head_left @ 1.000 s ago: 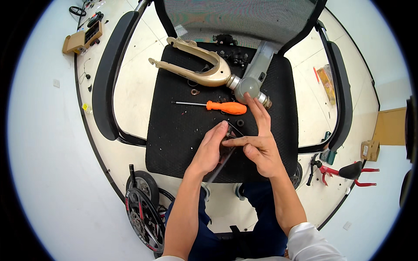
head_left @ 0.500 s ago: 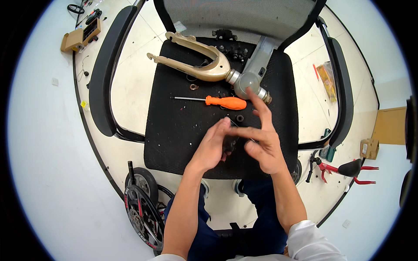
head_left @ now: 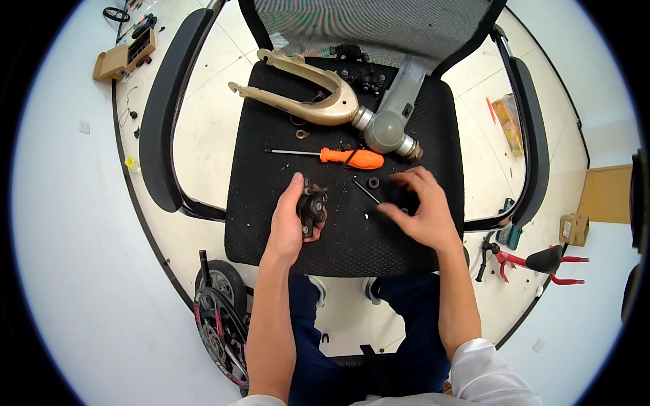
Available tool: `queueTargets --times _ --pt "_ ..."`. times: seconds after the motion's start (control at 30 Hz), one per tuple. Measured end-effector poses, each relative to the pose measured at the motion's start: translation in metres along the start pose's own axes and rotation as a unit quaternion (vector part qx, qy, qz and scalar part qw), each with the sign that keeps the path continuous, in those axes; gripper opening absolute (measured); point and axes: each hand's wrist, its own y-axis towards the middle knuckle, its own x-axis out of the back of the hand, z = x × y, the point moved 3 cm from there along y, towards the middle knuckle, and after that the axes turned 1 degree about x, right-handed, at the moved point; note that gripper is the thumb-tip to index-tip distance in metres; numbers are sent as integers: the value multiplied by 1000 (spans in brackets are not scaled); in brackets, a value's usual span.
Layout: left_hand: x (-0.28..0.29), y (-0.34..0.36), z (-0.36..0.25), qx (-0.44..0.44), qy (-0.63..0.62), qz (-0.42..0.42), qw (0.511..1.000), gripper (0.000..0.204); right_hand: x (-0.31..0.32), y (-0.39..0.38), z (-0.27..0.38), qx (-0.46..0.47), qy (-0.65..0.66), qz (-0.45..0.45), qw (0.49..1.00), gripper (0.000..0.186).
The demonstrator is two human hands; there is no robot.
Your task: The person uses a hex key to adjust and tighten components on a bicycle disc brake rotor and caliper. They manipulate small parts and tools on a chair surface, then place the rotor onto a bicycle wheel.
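Note:
My left hand (head_left: 288,220) is closed around a black brake caliper (head_left: 313,207) with bolt heads on its face, held over the chair's black seat. To the right, my right hand (head_left: 425,211) hovers low with fingers and thumb spread. Its thumb is close to the lower end of a thin metal rod (head_left: 366,190), perhaps a hex key; whether they touch, I cannot tell. A small black ring (head_left: 373,183) lies beside the rod. Farther back are an orange-handled screwdriver (head_left: 352,159) and a cream bicycle fork (head_left: 305,95) joined to a grey frame piece (head_left: 387,130).
Dark metal parts (head_left: 369,82) and a small copper-coloured piece (head_left: 302,134) lie on the seat (head_left: 271,237). Armrests (head_left: 177,108) flank it. Wheels (head_left: 220,331) stand on the floor at left; a red balance bike (head_left: 528,262) is at right. An opened cardboard box (head_left: 125,57) sits far left.
My hands have moved apart. The left has drawn back leftward with the caliper, now plainly visible, while the right has moved right and lowered beside the thin rod.

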Motion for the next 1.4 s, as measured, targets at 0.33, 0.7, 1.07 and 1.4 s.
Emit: queueTargets --times 0.33,0.7,1.07,1.4 --pt "3 -20 -4 -185 281 -52 940 32 -18 -3 9 -37 29 47 998 22" --pt "-51 -20 25 -278 424 -65 860 29 -26 4 5 -62 179 87 978 36" --pt "-60 -5 23 -240 154 3 958 23 -24 12 -3 -130 455 19 881 19" --pt "-64 -4 21 -312 74 -63 945 23 -35 9 17 -232 519 -39 822 19"
